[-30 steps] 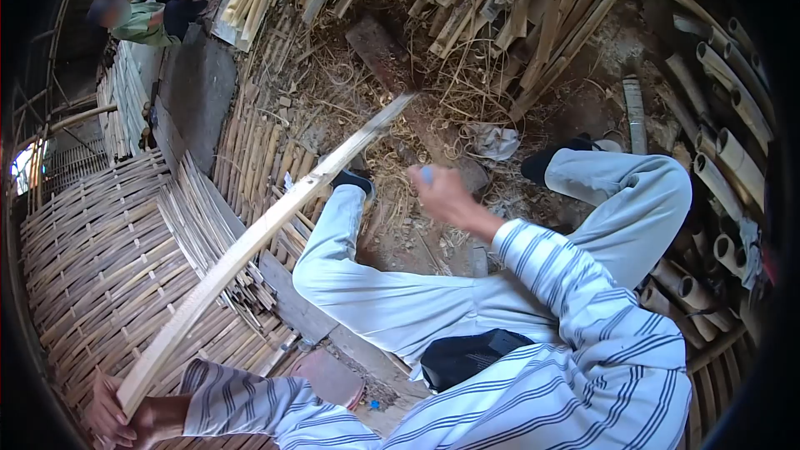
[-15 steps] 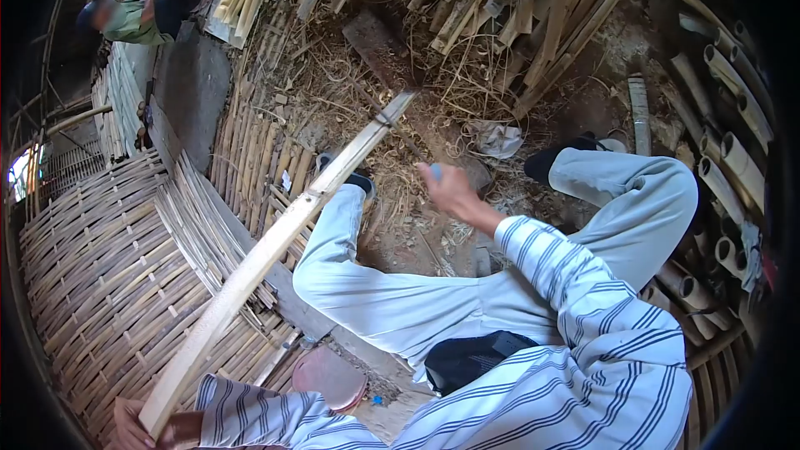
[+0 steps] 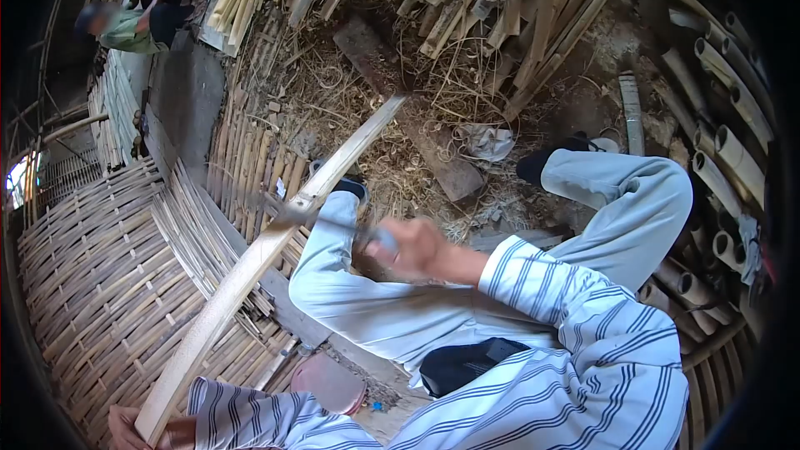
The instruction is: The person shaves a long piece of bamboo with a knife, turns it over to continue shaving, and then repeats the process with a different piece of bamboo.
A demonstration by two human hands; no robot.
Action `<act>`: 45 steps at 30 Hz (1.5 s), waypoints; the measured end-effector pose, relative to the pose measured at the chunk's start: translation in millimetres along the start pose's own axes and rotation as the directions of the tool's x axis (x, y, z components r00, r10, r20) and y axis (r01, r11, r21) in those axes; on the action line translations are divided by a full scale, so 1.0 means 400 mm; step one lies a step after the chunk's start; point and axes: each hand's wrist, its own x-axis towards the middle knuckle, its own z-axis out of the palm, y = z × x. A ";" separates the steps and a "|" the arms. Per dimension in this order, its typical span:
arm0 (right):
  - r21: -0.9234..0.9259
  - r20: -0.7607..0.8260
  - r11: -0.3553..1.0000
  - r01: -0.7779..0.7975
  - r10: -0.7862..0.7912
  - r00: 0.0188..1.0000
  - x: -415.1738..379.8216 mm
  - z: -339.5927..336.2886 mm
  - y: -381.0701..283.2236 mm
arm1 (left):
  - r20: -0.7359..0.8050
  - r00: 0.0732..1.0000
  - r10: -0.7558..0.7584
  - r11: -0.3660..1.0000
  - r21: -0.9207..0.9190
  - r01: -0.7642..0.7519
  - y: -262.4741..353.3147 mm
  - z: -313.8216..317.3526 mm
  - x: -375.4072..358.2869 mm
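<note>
A long split bamboo strip [image 3: 215,317] runs diagonally from the lower left, its far end over a wooden plank [image 3: 446,162] on the ground. My left hand [image 3: 127,430] grips the near end. My right hand [image 3: 421,248] is closed round the blue handle of a knife [image 3: 332,222]. The blurred blade lies across the strip near its middle, by a node. Below the blade is my bent knee in pale trousers.
Bamboo shavings [image 3: 333,108] litter the ground. Bundled split bamboo [image 3: 467,0] lies at the top, with cut bamboo poles [image 3: 733,150] on the right. Woven bamboo matting [image 3: 92,275] is at left. Another person [image 3: 129,29] sits at the upper left. A round reddish lid [image 3: 327,383] lies near my lap.
My right hand has drawn the knife from near the strip's far end back toward me, to about its middle. My left hand keeps hold. The other person's arms have shifted.
</note>
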 end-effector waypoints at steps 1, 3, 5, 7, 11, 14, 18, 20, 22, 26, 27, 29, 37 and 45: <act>0.007 -0.001 0.991 -0.135 0.135 0.991 0.010 -0.003 0.054 | 0.000 0.999 0.034 0.998 -0.045 -0.034 0.001 -0.010 0.001; 0.102 -0.091 0.924 -0.369 0.378 0.921 0.052 -0.009 0.219 | 0.039 0.999 0.013 1.000 0.016 -0.014 0.014 -0.027 0.007; -0.099 -0.140 0.911 -0.399 0.384 0.912 0.086 -0.034 0.324 | 0.099 0.991 -0.094 0.971 0.230 0.069 0.051 -0.044 0.011; -0.070 -0.162 0.914 -0.399 0.384 0.909 0.107 -0.033 0.303 | -0.024 0.996 -0.086 0.922 0.376 0.088 0.136 -0.084 0.022; 0.096 -0.028 0.932 -0.350 0.354 0.935 0.092 -0.020 0.125 | -0.209 0.978 -0.016 0.836 0.534 0.128 0.158 -0.079 0.026; -0.059 0.015 0.998 -0.027 0.028 0.999 0.045 0.012 0.008 | -0.244 0.970 -0.001 0.828 0.543 0.138 0.181 -0.075 0.017; -0.094 -0.063 0.967 -0.238 0.233 0.970 0.064 0.000 0.121 | -0.061 0.997 -0.043 0.944 0.324 0.061 0.070 -0.074 -0.008; -0.001 -0.132 0.876 -0.482 0.477 0.869 0.115 -0.025 0.296 | -0.007 0.997 -0.077 0.951 0.300 0.076 0.083 -0.079 -0.009; -0.033 -0.159 0.875 -0.482 0.472 0.867 0.134 -0.035 0.313 | -0.021 0.998 -0.056 0.993 0.104 0.058 0.083 -0.074 -0.010; -0.038 -0.145 0.916 -0.400 0.391 0.909 0.111 0.005 0.209 | -0.101 0.992 -0.070 0.943 0.318 0.099 0.098 -0.089 -0.008; -0.097 -0.125 0.945 -0.311 0.299 0.946 0.117 0.001 0.211 | -0.087 0.989 -0.122 0.972 0.193 0.137 0.091 -0.096 -0.007; -0.188 -0.054 0.970 -0.152 0.145 0.988 0.090 0.022 0.208 | -0.104 0.993 -0.059 0.993 0.094 0.069 0.090 -0.096 -0.010; -0.034 -0.172 0.893 -0.449 0.437 0.883 0.146 -0.021 0.416 | -0.174 0.985 0.010 0.998 0.063 0.001 0.075 -0.079 -0.015; -0.085 -0.188 0.851 -0.518 0.497 0.847 0.169 -0.032 0.413 | -0.066 0.996 -0.052 0.949 0.309 0.070 0.068 -0.097 0.002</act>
